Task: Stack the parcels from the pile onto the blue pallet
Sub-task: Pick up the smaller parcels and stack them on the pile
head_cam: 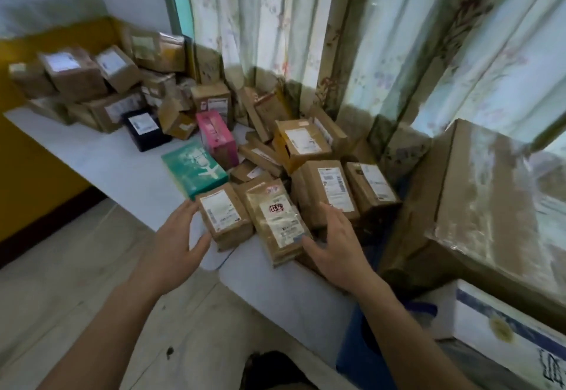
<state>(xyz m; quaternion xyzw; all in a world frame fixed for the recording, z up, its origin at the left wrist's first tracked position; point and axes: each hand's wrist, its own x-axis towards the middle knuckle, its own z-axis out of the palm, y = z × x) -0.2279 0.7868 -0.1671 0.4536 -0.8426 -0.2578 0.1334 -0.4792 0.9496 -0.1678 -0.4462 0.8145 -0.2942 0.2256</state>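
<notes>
**A:** What step am I on?

**B:** I think the picking-up step. Both hands are reaching for the near edge of the parcel pile (214, 132) on the white table (101, 157). Nothing is lifted yet.

**A:** What is my left hand (179, 244) doing?

**B:** It is spread wide, fingers apart. The fingertips sit at the left side of the small brown parcel (223, 216) with the white label. The thumb is down by its near corner. It looks like it is touching, but it is a bit blurry, so I can't be sure. It is not squeezing anything.

**A:** And my right hand (338, 247)?

**B:** Spread out too, fingers straight. It is by the right side of the tan taped parcel (277, 224), and the thumb points at that parcel's near corner. It holds nothing.

**A:** So what comes next?

**B:** I'd guess the hands must push in from both sides, so the two parcels get pressed together and can come up as one. They lie side by side, touching, right at the table's edge.

**A:** Where is the blue pallet?

**B:** I see something blue (364, 356) low down on the right, under the big cardboard box (477, 206). That may be it, but most of it is hidden. I would have to turn right to get there.
</notes>
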